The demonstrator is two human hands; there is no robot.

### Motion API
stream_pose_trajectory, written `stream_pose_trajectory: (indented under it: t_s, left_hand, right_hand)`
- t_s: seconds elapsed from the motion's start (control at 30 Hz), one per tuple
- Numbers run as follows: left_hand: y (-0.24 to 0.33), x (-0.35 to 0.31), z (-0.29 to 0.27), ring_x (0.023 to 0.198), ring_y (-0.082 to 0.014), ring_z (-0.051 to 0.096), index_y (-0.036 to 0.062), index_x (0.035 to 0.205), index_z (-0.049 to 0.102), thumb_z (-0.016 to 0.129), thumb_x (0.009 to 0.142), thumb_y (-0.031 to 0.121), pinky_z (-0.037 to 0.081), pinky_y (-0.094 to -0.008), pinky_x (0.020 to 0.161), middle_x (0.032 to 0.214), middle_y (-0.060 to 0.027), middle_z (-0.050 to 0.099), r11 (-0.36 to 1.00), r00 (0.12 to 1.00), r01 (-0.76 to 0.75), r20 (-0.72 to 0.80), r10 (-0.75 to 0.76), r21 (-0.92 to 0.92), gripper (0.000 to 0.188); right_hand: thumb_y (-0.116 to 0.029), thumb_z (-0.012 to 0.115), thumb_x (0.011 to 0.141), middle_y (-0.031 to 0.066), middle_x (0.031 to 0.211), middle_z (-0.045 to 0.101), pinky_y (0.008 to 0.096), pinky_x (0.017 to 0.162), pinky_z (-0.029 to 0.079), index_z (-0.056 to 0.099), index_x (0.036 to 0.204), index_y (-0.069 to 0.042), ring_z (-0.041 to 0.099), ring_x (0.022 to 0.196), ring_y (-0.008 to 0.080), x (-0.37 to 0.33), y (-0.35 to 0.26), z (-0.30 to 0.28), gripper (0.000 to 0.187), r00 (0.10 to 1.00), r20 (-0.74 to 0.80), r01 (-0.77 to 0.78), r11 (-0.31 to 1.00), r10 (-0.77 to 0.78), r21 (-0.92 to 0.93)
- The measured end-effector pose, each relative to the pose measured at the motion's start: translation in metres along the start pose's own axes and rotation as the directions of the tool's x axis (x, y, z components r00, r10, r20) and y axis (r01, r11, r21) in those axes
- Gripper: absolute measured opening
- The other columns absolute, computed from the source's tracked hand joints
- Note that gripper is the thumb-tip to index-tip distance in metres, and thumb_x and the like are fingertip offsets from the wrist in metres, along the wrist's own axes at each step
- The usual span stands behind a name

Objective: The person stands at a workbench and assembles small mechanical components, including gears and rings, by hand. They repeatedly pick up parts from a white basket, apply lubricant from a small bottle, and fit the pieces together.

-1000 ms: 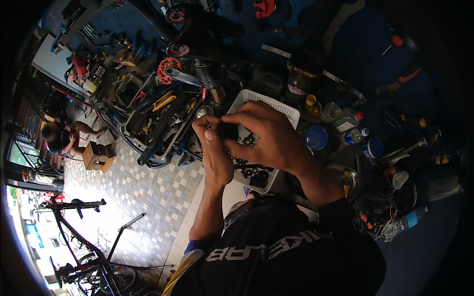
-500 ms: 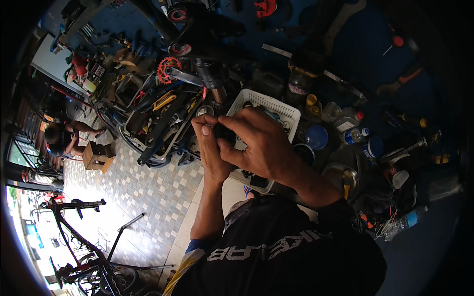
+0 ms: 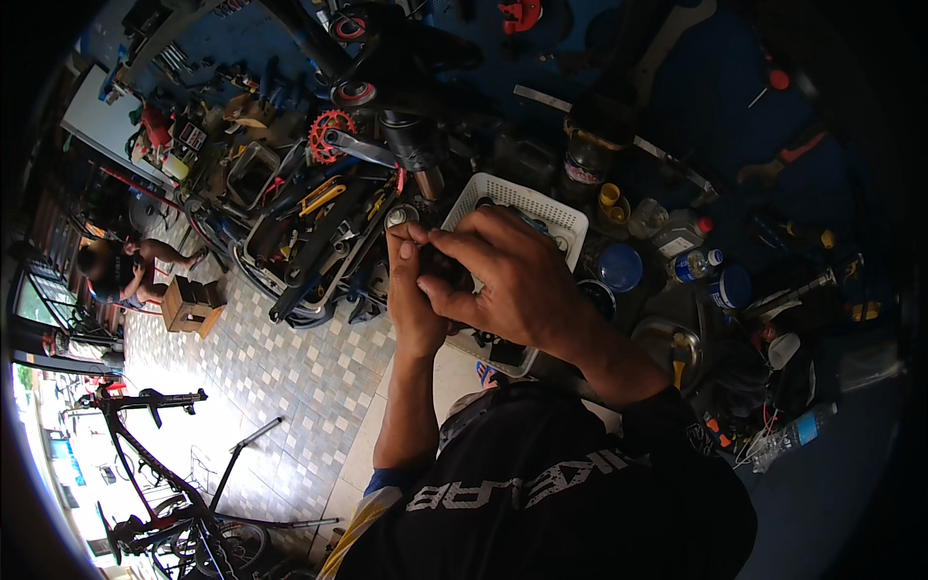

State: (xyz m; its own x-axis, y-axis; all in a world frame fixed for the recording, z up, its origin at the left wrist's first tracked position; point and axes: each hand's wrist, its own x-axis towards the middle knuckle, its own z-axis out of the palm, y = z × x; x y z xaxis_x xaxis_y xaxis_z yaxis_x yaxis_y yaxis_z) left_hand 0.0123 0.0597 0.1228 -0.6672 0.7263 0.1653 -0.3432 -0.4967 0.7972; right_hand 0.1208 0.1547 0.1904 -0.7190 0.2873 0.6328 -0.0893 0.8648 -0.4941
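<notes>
My left hand (image 3: 414,307) and my right hand (image 3: 522,280) meet in front of my chest, fingers bent toward each other. Between them is a small dark part (image 3: 438,263), mostly covered by the fingers; its kind cannot be made out. The right index finger and thumb reach across to the left fingertips, closing around it. Below the hands stands a white perforated plastic basket (image 3: 572,230) with small parts inside, some of them hidden behind the right hand. Beyond the hands hangs a bicycle with a red chainring (image 3: 332,136) and a grey crank arm (image 3: 360,148).
Bicycle frame parts and tools crowd the left of the basket, near a spray can (image 3: 400,216). On the right are a blue lid (image 3: 620,268), bottles and a metal tray (image 3: 698,338) with a brush. Far left, a person (image 3: 121,271) sits near a wooden box (image 3: 190,305).
My fingers have shifted slightly around the dark part, the left thumb and the right fingertips moving a little. The seated person has leaned slightly.
</notes>
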Motion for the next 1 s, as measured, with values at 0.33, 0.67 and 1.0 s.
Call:
stream_pose_trajectory:
  t_s: [0.33, 0.67, 1.0]
  left_hand:
    - [0.022, -0.002, 0.020, 0.066, -0.0160, 0.051, 0.0089, 0.110, 0.051, 0.035, 0.105, 0.038, 0.044, -0.0293, 0.061, 0.072, -0.0051, 0.052, 0.901, 0.978, 0.205, 0.119, -0.172, -0.382, 0.034]
    - [0.028, -0.004, 0.038, 0.067, -0.0144, 0.047, 0.0065, 0.107, 0.052, 0.035, 0.106, 0.035, 0.041, -0.0291, 0.063, 0.070, -0.0050, 0.049, 0.914, 0.979, 0.204, 0.088, -0.185, -0.351, 0.033]
    - [0.030, -0.007, 0.040, 0.066, -0.0176, 0.052, 0.0072, 0.110, 0.046, 0.029, 0.109, 0.037, 0.045, -0.0305, 0.063, 0.071, -0.0092, 0.052, 0.921, 0.982, 0.188, 0.072, -0.174, -0.343, 0.034]
  right_hand:
    - [-0.036, 0.089, 0.071, 0.0075, 0.106, 0.061, 0.0373, 0.083, 0.053, 0.066, 0.123, -0.007, 0.061, 0.097, 0.0259, 0.000, 0.016, 0.004, 0.064, 0.992, -0.064, 0.120, 0.981, -0.112, 0.153]
    - [-0.031, 0.091, 0.071, 0.0090, 0.111, 0.063, 0.0374, 0.086, 0.051, 0.066, 0.120, -0.004, 0.062, 0.102, 0.0247, -0.004, 0.018, 0.005, 0.061, 0.989, -0.120, 0.119, 0.954, -0.089, 0.274]
    - [-0.038, 0.091, 0.071, 0.0093, 0.109, 0.064, 0.0376, 0.085, 0.052, 0.068, 0.116, -0.004, 0.063, 0.099, 0.0254, -0.005, 0.021, 0.005, 0.061, 0.981, -0.139, 0.169, 0.957, -0.139, 0.236]
